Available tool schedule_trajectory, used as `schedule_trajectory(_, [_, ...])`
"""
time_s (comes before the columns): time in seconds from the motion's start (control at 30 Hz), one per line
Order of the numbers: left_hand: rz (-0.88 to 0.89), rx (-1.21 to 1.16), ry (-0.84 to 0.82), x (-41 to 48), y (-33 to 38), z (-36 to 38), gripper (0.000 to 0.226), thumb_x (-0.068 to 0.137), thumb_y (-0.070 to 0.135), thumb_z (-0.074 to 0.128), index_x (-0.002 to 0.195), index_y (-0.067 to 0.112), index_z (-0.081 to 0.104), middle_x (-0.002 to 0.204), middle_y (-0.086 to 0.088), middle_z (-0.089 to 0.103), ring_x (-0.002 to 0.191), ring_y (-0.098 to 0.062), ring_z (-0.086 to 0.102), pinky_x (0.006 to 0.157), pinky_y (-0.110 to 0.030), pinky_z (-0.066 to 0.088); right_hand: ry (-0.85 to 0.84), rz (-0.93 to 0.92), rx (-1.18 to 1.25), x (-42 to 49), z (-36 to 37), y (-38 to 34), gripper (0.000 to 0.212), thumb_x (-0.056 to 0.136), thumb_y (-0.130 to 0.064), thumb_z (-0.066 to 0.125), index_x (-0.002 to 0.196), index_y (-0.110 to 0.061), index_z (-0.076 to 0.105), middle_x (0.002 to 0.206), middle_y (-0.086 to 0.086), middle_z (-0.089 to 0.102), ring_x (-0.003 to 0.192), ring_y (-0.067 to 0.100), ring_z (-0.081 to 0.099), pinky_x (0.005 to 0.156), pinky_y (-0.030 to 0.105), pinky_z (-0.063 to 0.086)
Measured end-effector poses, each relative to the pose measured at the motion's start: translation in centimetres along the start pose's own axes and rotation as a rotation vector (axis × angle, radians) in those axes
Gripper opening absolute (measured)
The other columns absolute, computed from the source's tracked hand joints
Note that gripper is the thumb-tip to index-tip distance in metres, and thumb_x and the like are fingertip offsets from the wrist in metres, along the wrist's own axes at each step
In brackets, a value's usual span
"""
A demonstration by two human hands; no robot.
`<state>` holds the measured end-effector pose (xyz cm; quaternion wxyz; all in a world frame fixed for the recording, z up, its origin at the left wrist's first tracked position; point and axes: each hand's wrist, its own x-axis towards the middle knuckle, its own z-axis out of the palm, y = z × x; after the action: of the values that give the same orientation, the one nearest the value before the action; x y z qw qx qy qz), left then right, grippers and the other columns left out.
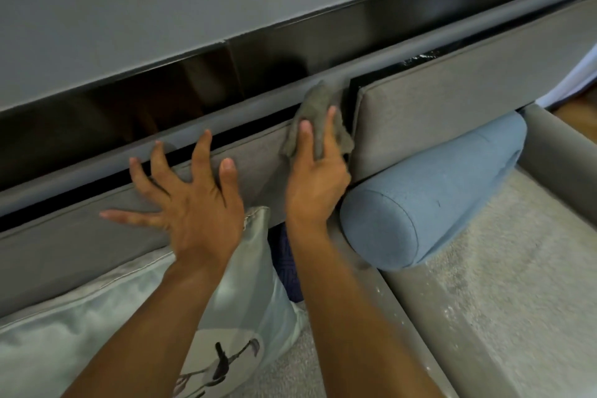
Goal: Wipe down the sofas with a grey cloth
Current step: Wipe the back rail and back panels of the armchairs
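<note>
Your right hand (315,184) holds the one cloth (318,107), a grey, nubby, crumpled rag. It presses the rag on the top right corner of the left cushion (80,236), at the dark gap before the right cushion (468,107). Two fingers lie straight on top; the rest are hidden under the folds. Your left hand (184,203) holds nothing. It is spread wide, five fingers splayed flat on the left cushion, fingertips at its top edge.

You have two back cushions, both flat slabs of grey short-nap fabric with piped edges. One blue bolster (436,194), a cylinder of woven cloth, lies along the foot of the right cushion on the pale, coarse seat (484,284). One shiny satin pillow (80,333) leans against the left cushion's lower edge.

A smooth grey rail (226,113) runs behind both cushion tops, with a black slot between. The left cushion's top edge lies bare leftward of your left hand, and the right cushion's face is bare above the bolster.
</note>
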<state>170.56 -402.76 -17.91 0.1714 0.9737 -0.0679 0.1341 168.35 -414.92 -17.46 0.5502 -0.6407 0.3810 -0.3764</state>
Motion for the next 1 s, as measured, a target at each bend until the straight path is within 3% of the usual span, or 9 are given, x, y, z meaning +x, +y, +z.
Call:
schedule_trajectory(0.1, [-0.002, -0.012, -0.002, 0.0, 0.0, -0.1, 0.050, 0.107, 0.058, 0.021, 0.153, 0.045, 0.032, 0.167, -0.015, 0.009, 0.155, -0.043, -0.004, 0.100, -0.089, -0.007, -0.044, 0.106, -0.078, -4.3, -0.2, 3.2, 0.054, 0.094, -0.057, 0.053, 0.146, -0.050, 0.036, 0.098, -0.016, 0.070, 0.076, -0.013, 0.058, 0.078, 0.009, 0.049])
schedule_trajectory(0.17, [-0.005, -0.008, 0.006, 0.0, -0.2, 0.0, 0.051, 0.106, 0.059, 0.020, 0.153, 0.045, 0.033, 0.167, -0.014, 0.009, 0.155, -0.043, -0.004, 0.100, -0.090, -0.006, -0.031, 0.242, -0.077, -5.7, -0.1, 4.6, 0.050, 0.096, -0.052, 0.055, 0.144, -0.041, 0.047, 0.097, -0.013, 0.072, 0.079, -0.011, 0.056, 0.080, 0.010, 0.046])
schedule_trajectory(0.27, [0.012, -0.004, 0.020, 0.0, -0.3, 0.5, 0.051, 0.106, 0.060, 0.020, 0.153, 0.044, 0.034, 0.167, -0.014, 0.010, 0.155, -0.043, -0.004, 0.099, -0.090, -0.006, 0.144, 0.319, 0.184, -4.2, 1.2, 4.2, 0.037, 0.096, -0.046, 0.058, 0.113, -0.018, 0.074, 0.082, -0.010, 0.072, 0.080, -0.003, 0.065, 0.076, 0.018, 0.051])
schedule_trajectory(0.4, [0.028, 0.006, 0.069, 0.0, -0.5, 1.0, 0.050, 0.107, 0.058, 0.022, 0.152, 0.043, 0.036, 0.166, -0.017, 0.014, 0.155, -0.045, 0.001, 0.099, -0.090, -0.006, 0.111, 0.260, 0.134, -5.0, 2.0, 5.3, 0.049, 0.093, -0.048, 0.060, 0.139, -0.032, 0.056, 0.099, -0.031, 0.062, 0.090, -0.024, 0.055, 0.083, 0.002, 0.043])
schedule_trajectory(0.47, [0.035, 0.014, 0.093, 0.0, -0.6, 1.0, 0.050, 0.107, 0.058, 0.022, 0.152, 0.042, 0.037, 0.166, -0.018, 0.017, 0.155, -0.045, 0.003, 0.098, -0.090, -0.005, 0.090, 0.335, 0.096, -6.4, 1.8, 7.4, 0.041, 0.094, -0.040, 0.065, 0.133, -0.028, 0.063, 0.108, -0.022, 0.067, 0.094, -0.014, 0.060, 0.083, 0.009, 0.049])
schedule_trajectory(0.53, [0.038, 0.013, 0.103, -0.1, -0.6, 1.1, 0.050, 0.107, 0.058, 0.024, 0.152, 0.042, 0.038, 0.165, -0.018, 0.018, 0.155, -0.045, 0.004, 0.098, -0.091, -0.005, 0.163, 0.400, 0.102, -6.7, 1.2, 8.5, 0.024, 0.093, -0.036, 0.068, 0.108, -0.018, 0.074, 0.094, -0.006, 0.073, 0.082, 0.000, 0.064, 0.075, 0.024, 0.053])
schedule_trajectory(0.6, [0.038, 0.016, 0.101, -0.1, -0.8, 1.2, 0.050, 0.107, 0.058, 0.024, 0.152, 0.043, 0.037, 0.166, -0.017, 0.018, 0.155, -0.044, 0.004, 0.098, -0.091, -0.005, 0.266, 0.388, 0.151, -4.8, 0.8, 8.0, 0.020, 0.093, -0.033, 0.068, 0.095, -0.013, 0.069, 0.082, -0.006, 0.068, 0.075, 0.001, 0.061, 0.070, 0.020, 0.050])
schedule_trajectory(0.8, [0.034, 0.045, 0.119, 0.1, -0.9, 1.6, 0.048, 0.107, 0.058, 0.025, 0.152, 0.043, 0.037, 0.164, -0.016, 0.022, 0.155, -0.043, 0.007, 0.097, -0.092, 0.000, 0.240, 0.332, 0.171, -3.2, 1.4, 6.9, 0.016, 0.097, -0.026, 0.063, 0.090, -0.013, 0.057, 0.077, -0.010, 0.059, 0.065, -0.007, 0.053, 0.063, 0.011, 0.045])
schedule_trajectory(1.0, [0.041, 0.065, 0.145, 0.1, -1.1, 1.7, 0.049, 0.108, 0.058, 0.024, 0.151, 0.042, 0.040, 0.163, -0.016, 0.024, 0.154, -0.043, 0.010, 0.097, -0.092, -0.001, 0.183, 0.427, 0.126, -3.7, 1.9, 10.1, 0.019, 0.094, -0.024, 0.067, 0.096, -0.007, 0.059, 0.092, 0.012, 0.066, 0.083, 0.024, 0.062, 0.075, 0.036, 0.054])
